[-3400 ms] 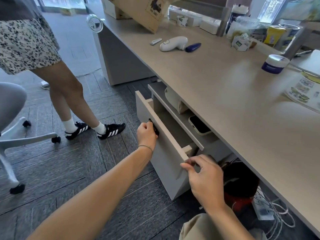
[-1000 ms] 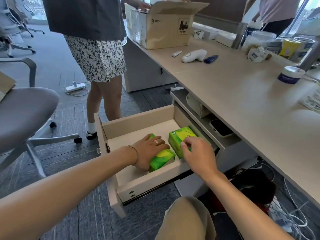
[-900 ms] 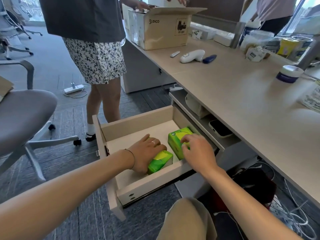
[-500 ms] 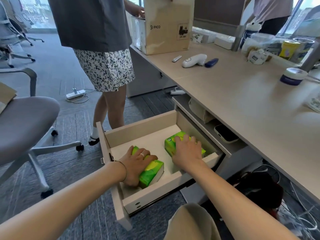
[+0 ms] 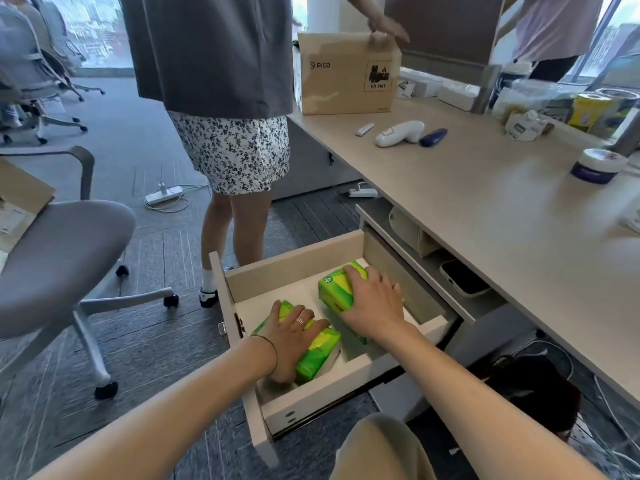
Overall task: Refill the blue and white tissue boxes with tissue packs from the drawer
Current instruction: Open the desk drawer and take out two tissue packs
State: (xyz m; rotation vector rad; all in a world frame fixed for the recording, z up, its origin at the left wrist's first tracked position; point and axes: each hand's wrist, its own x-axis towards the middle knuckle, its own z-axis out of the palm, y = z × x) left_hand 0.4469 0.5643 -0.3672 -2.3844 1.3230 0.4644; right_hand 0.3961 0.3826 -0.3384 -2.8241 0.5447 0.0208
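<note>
Green plastic wraps both tissue packs, which lie side by side on the floor of the open drawer [image 5: 298, 268] under the desk [image 5: 502, 216], each under one hand, probably so that the person can take both out at once for the two boxes, which are not in view. The left hand [image 5: 292, 337] curls over the near pack [image 5: 317, 353] with the thumb down its side, and the right hand [image 5: 375, 303] lies flatter on the far pack [image 5: 334, 289], fingers spread; both arms reach forward and down from the seat.

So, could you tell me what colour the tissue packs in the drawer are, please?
Bright green with yellow, seen in the head view: one pack, the other.
</note>
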